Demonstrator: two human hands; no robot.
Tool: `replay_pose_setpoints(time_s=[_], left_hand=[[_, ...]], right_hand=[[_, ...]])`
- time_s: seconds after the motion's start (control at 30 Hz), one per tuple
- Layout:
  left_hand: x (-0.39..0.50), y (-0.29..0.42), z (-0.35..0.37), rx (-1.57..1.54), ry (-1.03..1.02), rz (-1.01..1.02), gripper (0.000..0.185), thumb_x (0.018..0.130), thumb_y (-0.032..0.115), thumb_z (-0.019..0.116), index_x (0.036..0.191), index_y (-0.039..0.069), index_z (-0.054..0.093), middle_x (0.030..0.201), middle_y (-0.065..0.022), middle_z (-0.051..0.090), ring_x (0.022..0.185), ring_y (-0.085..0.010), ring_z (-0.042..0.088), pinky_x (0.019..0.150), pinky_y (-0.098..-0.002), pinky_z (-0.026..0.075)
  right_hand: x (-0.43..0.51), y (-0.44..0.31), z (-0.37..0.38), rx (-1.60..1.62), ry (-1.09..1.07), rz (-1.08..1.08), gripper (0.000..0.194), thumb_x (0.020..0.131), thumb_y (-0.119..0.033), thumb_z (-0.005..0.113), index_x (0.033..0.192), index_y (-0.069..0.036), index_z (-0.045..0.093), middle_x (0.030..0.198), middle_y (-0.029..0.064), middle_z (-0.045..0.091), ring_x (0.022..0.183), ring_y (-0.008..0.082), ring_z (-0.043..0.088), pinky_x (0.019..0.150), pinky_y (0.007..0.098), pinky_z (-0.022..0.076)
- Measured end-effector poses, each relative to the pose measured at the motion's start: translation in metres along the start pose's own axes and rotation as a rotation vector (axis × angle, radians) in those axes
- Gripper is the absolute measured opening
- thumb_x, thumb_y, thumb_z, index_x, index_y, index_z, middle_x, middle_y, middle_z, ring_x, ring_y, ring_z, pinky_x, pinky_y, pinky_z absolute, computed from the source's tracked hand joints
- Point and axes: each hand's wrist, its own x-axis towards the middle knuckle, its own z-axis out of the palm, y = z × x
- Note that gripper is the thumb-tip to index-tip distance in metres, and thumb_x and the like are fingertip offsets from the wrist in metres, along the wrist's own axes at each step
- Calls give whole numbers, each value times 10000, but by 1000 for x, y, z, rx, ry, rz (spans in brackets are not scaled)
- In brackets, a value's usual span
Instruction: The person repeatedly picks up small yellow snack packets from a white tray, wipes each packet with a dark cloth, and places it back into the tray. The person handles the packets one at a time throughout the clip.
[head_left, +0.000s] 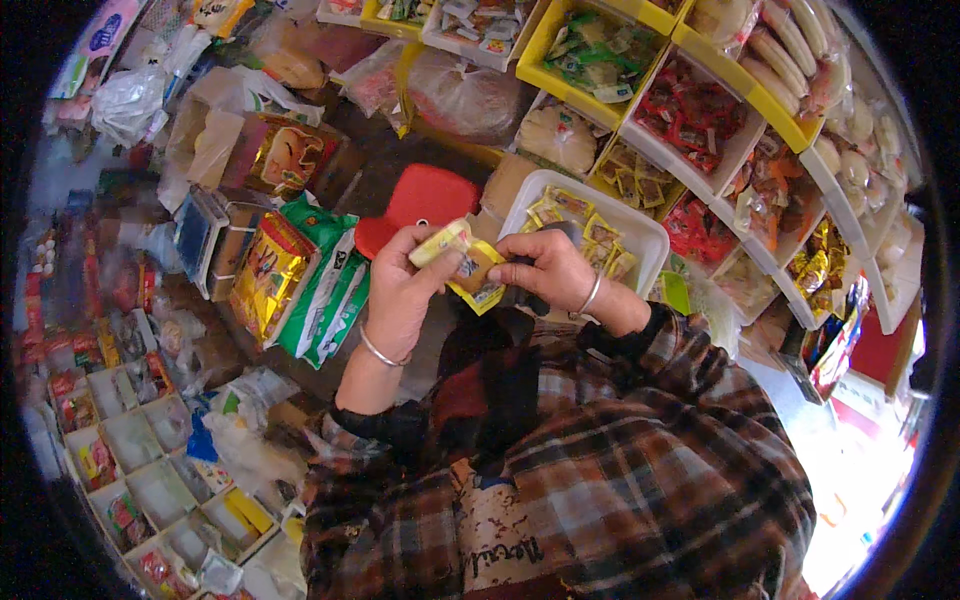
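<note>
Before my chest, both hands are on small yellow snack packets. My left hand (409, 281) grips a pale yellow packet (442, 241) with its thumb across it. My right hand (551, 262) pinches the edge of a yellow packet with a brown middle (480, 279), which touches the left fingers too. Just beyond the right hand lies a white plastic tub (660, 247) holding several similar yellow packets (600, 238). A red plastic stool or lid (431, 196) is behind the left hand; which one cannot be told.
Tiered bins of wrapped snacks (694, 112) rise at the upper right. Left of my hands stand green and white bags (322, 300) and a gold and red package (274, 277). A compartmented rack (154, 480) is at the lower left. Cartons and plastic bags (131, 105) crowd the upper left.
</note>
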Motion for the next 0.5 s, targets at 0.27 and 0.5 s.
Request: replay_pose_setpoints(time_s=[0.27,0.5], left_hand=[[-13,25,25,44,118,55,248,948,241,556,836,26,608,712,-8,594,588,-50,528,473,-199,413],[-18,22,45,-384,-157,143,429,894,225,609,1227,-12,478,1139,-150,591,1066,-242,573,937,-383,447]], right_hand=[[-22,-25,-23,353,-76,98,185,830,-165,710,939,-16,692,789,5,669,736,56,551,688,245,472],[-27,-22,-23,411,-28,33,168,835,-163,706,901,-9,690,783,-5,662,746,55,555,677,244,468]])
